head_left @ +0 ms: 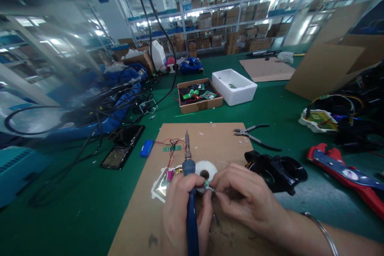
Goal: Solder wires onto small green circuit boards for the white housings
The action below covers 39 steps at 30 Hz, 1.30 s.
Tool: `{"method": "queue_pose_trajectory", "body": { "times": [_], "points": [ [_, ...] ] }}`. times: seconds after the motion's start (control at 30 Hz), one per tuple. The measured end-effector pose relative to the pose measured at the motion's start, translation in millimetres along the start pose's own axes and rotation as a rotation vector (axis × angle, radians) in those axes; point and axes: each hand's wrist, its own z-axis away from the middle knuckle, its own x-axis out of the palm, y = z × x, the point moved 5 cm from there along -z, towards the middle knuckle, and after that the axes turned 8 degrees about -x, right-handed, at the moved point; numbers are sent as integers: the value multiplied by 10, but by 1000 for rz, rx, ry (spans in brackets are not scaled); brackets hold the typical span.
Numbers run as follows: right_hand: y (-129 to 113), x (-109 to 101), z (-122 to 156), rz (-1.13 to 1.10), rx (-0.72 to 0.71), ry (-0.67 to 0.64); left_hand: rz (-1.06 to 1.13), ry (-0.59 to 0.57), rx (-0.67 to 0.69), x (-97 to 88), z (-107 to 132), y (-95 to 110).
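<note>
My left hand is shut around the blue handle of a soldering iron, whose metal tip points up and away from me. My right hand pinches a small green circuit board between its fingertips, close to my left hand. Just behind both hands stands a white roll of solder. Both hands rest over a brown fibreboard mat. On it lie a white-outlined circuit piece and a strip of green board with red and black wires.
Steel pliers and a black plastic housing lie right of the mat. A blue battery and black cables lie to its left. Farther off on the green bench are a component box and a white foam box.
</note>
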Motion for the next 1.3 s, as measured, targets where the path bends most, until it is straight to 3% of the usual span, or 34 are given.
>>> {"method": "queue_pose_trajectory", "body": {
  "times": [0.1, 0.2, 0.37, 0.83, 1.03, 1.3],
  "points": [
    [32, 16, 4, -10, 12, 1, 25, 70, 74, -36, 34, -6],
    [37, 16, 7, -20, 19, -6, 6, 69, 172, -33, 60, 18],
    [23, 19, 22, -45, 51, -21, 27, 125, 35, -27, 60, 25],
    [35, -13, -78, 12, 157, -213, -5, 164, 41, -38, 63, 71],
    [30, -48, -61, 4, 203, -239, 20, 203, 73, -51, 57, 124],
    [82, -22, 15, -39, 216, -203, 67, 102, 106, 28, 61, 136]
  ]
}}
